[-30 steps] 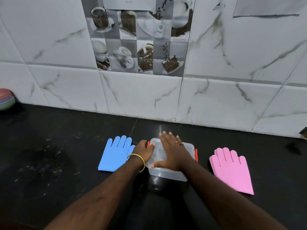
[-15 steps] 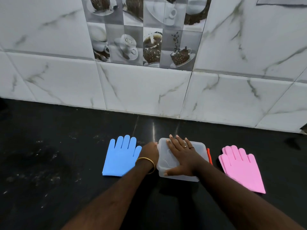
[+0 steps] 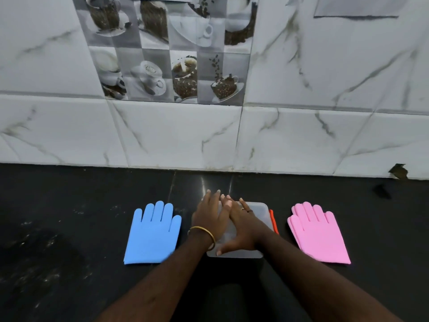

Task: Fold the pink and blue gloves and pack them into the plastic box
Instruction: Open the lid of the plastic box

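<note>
A clear plastic box (image 3: 261,211) with its lid on and an orange clip (image 3: 273,221) on its right side sits on the black counter near the wall. Both of my hands rest flat on its lid. My left hand (image 3: 210,216) covers the lid's left part with fingers stretched toward the wall. My right hand (image 3: 243,227) lies beside it, fingers overlapping the left hand's, thumb spread toward me. Left of the box the blue gloves (image 3: 153,233) lie flat and unfolded, fingers pointing at the wall. The pink gloves (image 3: 318,235) lie the same way on the right.
The black counter (image 3: 69,228) runs left and right and toward me. A white marble-tiled wall (image 3: 209,135) rises just behind the box. A small dark object (image 3: 398,171) sits at the wall's foot on the far right.
My left hand has moved from the box's left side up onto the lid, beside my right hand. The camera view has shifted; gloves and box stay put.
</note>
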### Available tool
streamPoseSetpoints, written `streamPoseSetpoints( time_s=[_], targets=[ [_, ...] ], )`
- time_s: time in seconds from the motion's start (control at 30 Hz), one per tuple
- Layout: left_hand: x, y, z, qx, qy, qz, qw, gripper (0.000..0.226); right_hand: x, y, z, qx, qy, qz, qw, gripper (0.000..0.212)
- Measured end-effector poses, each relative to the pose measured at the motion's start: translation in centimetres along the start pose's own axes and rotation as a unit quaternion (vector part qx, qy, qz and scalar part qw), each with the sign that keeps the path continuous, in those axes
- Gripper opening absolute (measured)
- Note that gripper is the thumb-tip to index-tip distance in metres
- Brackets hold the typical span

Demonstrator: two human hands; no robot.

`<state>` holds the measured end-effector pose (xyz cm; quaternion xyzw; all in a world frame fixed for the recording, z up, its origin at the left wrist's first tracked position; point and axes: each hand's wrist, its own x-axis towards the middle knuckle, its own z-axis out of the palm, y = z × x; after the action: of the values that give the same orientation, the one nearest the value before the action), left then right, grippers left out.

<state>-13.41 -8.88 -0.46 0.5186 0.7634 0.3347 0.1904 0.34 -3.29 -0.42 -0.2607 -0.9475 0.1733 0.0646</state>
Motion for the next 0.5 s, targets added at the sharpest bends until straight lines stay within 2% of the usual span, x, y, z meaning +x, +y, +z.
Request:
streamPoseSetpoints(
  time_s=[0.07, 0.13, 0.2, 0.23, 0.27, 0.33, 0.37, 0.43, 0.5],
  targets=[
    [0.1, 0.4, 0.2, 0.056, -0.047, -0.003, 0.997, 0.076, -1.2, -0.1, -0.8, 0.133, 0.066, 0.037, 0.988, 0.13],
    [-0.4, 0.2, 0.4, 0.135, -0.062, 0.006, 0.989, 0.088, -2.6, 0.0, -1.2, 0.206, 0.177, 0.094, 0.958, 0.112],
    [-1.0, 0.6, 0.9, 0.231, -0.057, 0.068, 0.969, 0.102, -3.9, 0.5, -1.5, 0.236, 0.336, 0.19, 0.892, 0.082],
    [-1.0, 1.1, 1.2, 0.255, -0.063, 0.108, 0.959, 0.113, -4.6, 0.9, -1.8, 0.244, 0.388, 0.26, 0.85, 0.072],
    [-0.9, 1.9, 1.6, 0.267, -0.079, 0.147, 0.949, 0.124, -5.2, 1.5, -2.2, 0.253, 0.398, 0.333, 0.816, 0.067],
    [-0.6, 3.4, 2.8, 0.287, -0.121, 0.219, 0.925, 0.144, -6.7, 2.8, -2.5, 0.309, 0.328, 0.446, 0.774, 0.065],
    [-0.6, 4.0, 3.5, 0.298, -0.141, 0.243, 0.912, 0.15, -7.5, 3.2, -2.4, 0.341, 0.285, 0.47, 0.763, 0.062],
    [-0.5, 4.5, 5.0, 0.314, -0.167, 0.243, 0.902, 0.156, -8.7, 3.2, -1.8, 0.381, 0.236, 0.463, 0.765, 0.051],
    [-0.6, 4.1, 6.0, 0.31, -0.166, 0.195, 0.916, 0.156, -8.8, 2.5, -1.2, 0.372, 0.217, 0.447, 0.784, 0.04]
  ],
)
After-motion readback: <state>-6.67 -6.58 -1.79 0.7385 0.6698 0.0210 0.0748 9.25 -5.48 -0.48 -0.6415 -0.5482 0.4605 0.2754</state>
